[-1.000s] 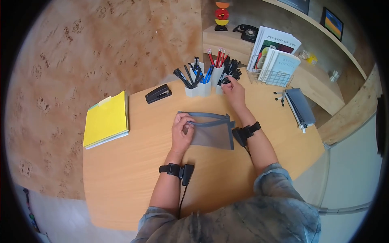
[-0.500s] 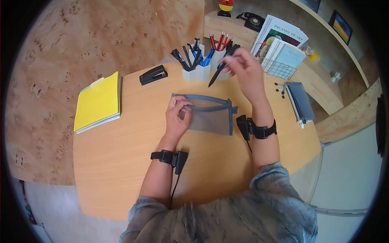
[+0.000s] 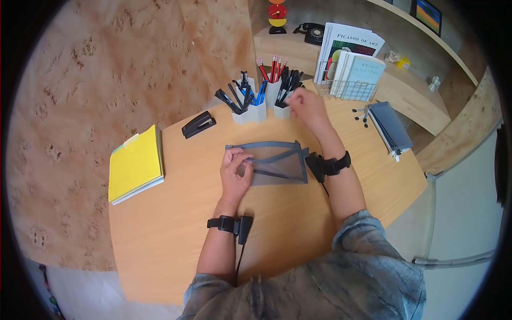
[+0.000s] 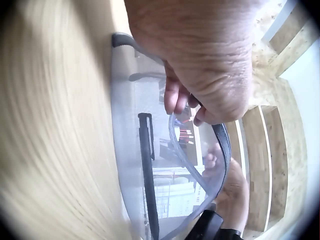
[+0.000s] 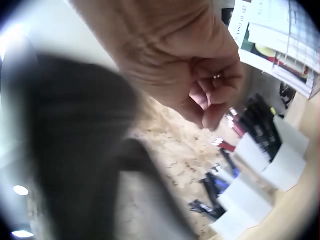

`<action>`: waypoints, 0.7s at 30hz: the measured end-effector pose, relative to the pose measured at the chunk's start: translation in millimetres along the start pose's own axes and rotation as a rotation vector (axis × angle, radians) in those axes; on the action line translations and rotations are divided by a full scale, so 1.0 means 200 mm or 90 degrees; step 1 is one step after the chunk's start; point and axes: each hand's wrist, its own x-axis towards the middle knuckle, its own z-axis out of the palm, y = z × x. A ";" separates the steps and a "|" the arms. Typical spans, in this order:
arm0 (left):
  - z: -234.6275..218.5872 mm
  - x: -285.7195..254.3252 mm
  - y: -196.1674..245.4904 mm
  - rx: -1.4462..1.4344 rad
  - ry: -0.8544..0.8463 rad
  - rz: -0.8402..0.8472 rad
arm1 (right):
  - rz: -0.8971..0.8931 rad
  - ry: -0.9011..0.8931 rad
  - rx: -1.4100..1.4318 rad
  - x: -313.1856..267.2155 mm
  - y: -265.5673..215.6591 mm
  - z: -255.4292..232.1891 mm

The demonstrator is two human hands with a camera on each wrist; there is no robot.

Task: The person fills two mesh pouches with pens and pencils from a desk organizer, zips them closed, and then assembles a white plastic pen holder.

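Note:
A grey see-through zip pouch (image 3: pixel 290 166) stands with its mouth spread apart near the middle of the table. My left hand (image 3: pixel 236 173) pinches its rim at the left end. Inside the pouch lies a black pen (image 4: pixel 146 170), clip side up in the left wrist view. My right hand (image 3: pixel 310 111) is in the air beside the white cup (image 3: pixel 281 112) of black pens (image 3: pixel 288 86). Its fingers are loosely curled with nothing between them; in the right wrist view the thumb and fingertips (image 5: pixel 212 117) come close together.
White cups (image 3: pixel 249 114) with black and blue pens stand to the left, a cup of red pencils (image 3: pixel 273 72) behind. A stapler (image 3: pixel 198 125) and yellow folder (image 3: pixel 136 165) lie further left. On the right are stacked grey pouches (image 3: pixel 391 125) and a wire rack (image 3: pixel 352 89) of books.
The right hand carried a black pen from the cup towards the pouch; that pen is now inside it. The right hand is back near the cup. My left hand keeps its hold on the rim.

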 end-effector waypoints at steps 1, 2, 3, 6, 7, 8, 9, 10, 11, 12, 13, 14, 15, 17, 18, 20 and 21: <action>0.00 0.01 0.01 0.007 0.003 0.012 | 0.022 0.052 -0.008 0.03 0.08 0.00; 0.01 0.01 0.01 0.019 0.007 0.027 | 0.043 0.103 -0.015 0.06 0.17 0.00; 0.01 0.01 0.00 0.032 0.009 0.042 | 0.066 0.155 -0.022 0.09 0.25 0.01; 0.04 0.02 0.02 0.039 0.020 0.049 | 0.098 0.117 0.009 0.16 0.43 0.08; 0.04 0.02 0.03 0.035 0.024 0.044 | 0.081 0.117 0.031 0.16 0.44 0.08; 0.05 0.02 0.03 0.034 0.022 0.045 | 0.066 0.116 0.054 0.15 0.44 0.09; 0.05 0.02 0.03 0.032 0.022 0.044 | 0.050 0.114 0.076 0.14 0.44 0.11; 0.05 0.02 0.04 0.030 0.023 0.042 | 0.055 0.121 0.076 0.13 0.42 0.11; 0.06 0.02 0.05 0.026 0.024 0.034 | 0.059 0.127 0.074 0.13 0.40 0.11; 0.05 0.02 0.06 0.022 0.026 0.025 | 0.064 0.133 0.073 0.12 0.37 0.10; 0.05 0.02 0.06 0.018 0.029 0.016 | 0.035 0.164 0.072 0.12 0.35 0.10; 0.05 0.02 0.05 0.032 0.029 0.034 | 0.007 0.194 0.070 0.11 0.32 0.09; 0.05 0.01 0.03 0.045 0.029 0.052 | -0.023 0.225 0.067 0.11 0.30 0.07; 0.04 0.01 0.02 0.062 0.027 0.073 | -0.045 0.257 0.123 0.08 0.16 -0.02; 0.04 0.01 0.02 0.065 0.025 0.076 | -0.056 0.271 0.150 0.06 0.07 -0.07; 0.04 0.02 0.03 0.064 0.023 0.073 | -0.115 0.283 0.242 0.01 -0.09 -0.15; 0.03 0.02 0.05 0.061 0.022 0.068 | -0.141 0.288 0.289 -0.02 -0.16 -0.18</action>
